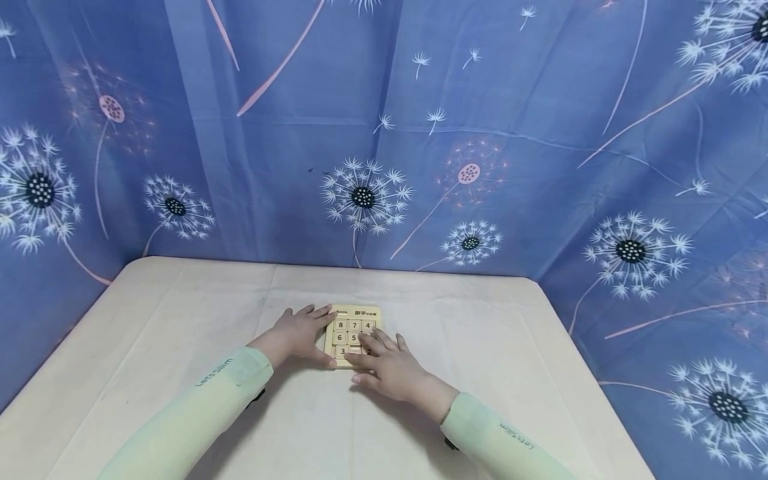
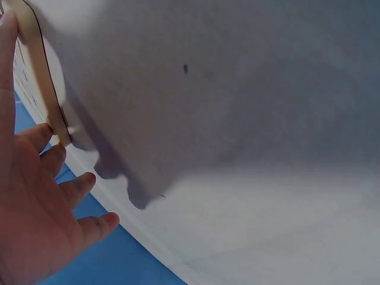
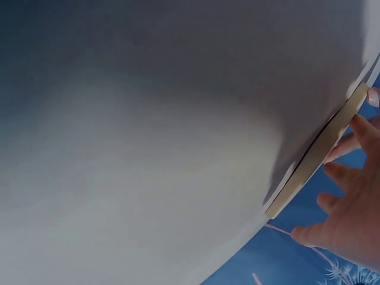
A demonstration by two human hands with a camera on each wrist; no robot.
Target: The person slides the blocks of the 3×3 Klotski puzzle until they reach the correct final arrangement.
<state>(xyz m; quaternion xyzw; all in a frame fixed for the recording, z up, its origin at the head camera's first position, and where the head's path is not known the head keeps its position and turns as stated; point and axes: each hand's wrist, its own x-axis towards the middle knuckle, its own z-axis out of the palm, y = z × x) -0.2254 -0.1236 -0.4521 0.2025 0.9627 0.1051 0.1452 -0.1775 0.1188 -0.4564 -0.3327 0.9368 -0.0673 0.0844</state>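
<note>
A pale yellow number sliding puzzle (image 1: 373, 309) lies flat on the table, with tiles 8, 7 and 4 in its top row. Tiles 6 and 5 show below, then tile 3 (image 1: 343, 351) and a partly covered tile 2. My left hand (image 1: 300, 335) holds the puzzle's left side, thumb at the near corner and forefinger at the far one. My right hand (image 1: 393, 370) reaches over the lower right part, its extended fingers on or just above the tiles and hiding some. Both wrist views show only the puzzle's side edge (image 2: 44, 77), not its face.
A pale cloth covers the table (image 1: 180, 347) around the puzzle. Behind it and at both sides hangs a blue curtain (image 1: 288, 187) with dandelion prints, close to the table's edges. Light green sleeves (image 1: 198, 407) cover both forearms.
</note>
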